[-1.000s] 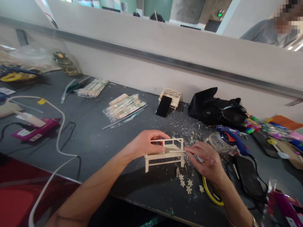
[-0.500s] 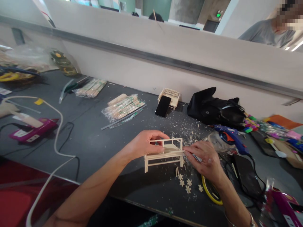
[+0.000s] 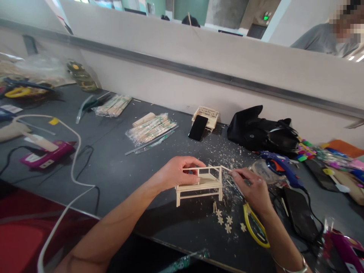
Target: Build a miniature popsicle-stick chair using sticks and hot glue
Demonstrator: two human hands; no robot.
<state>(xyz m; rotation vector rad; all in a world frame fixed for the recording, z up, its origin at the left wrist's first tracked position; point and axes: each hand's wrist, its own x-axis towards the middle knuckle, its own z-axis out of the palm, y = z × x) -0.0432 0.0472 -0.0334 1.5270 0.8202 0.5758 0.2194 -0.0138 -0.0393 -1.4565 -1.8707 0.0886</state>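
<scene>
A miniature bench (image 3: 199,187) of pale wooden sticks stands on the dark table, with thin rails above its seat. My left hand (image 3: 178,174) is closed on its upper left part, fingers behind the rail and thumb in front. Between the fingertips of my right hand (image 3: 253,187) is a thin wooden stick (image 3: 226,168), its far end at the bench's top right corner; whether they touch I cannot tell. Small wooden flower shapes (image 3: 228,228) and short stick pieces (image 3: 214,206) lie in front of the bench. A yellow-handled tool (image 3: 253,231) is partly hidden by my right forearm.
Behind are bagged wooden sticks (image 3: 155,129), a phone (image 3: 198,127) leaning on another miniature bench (image 3: 212,117), and a black bag (image 3: 256,132). A blue glue gun (image 3: 281,168) and a black phone (image 3: 301,214) lie right. A white cable (image 3: 75,163) and purple power strip (image 3: 47,155) are left.
My right hand has moved up and slightly right from the bench's side, and the stick in its fingers now shows at the top corner. My left hand keeps its hold.
</scene>
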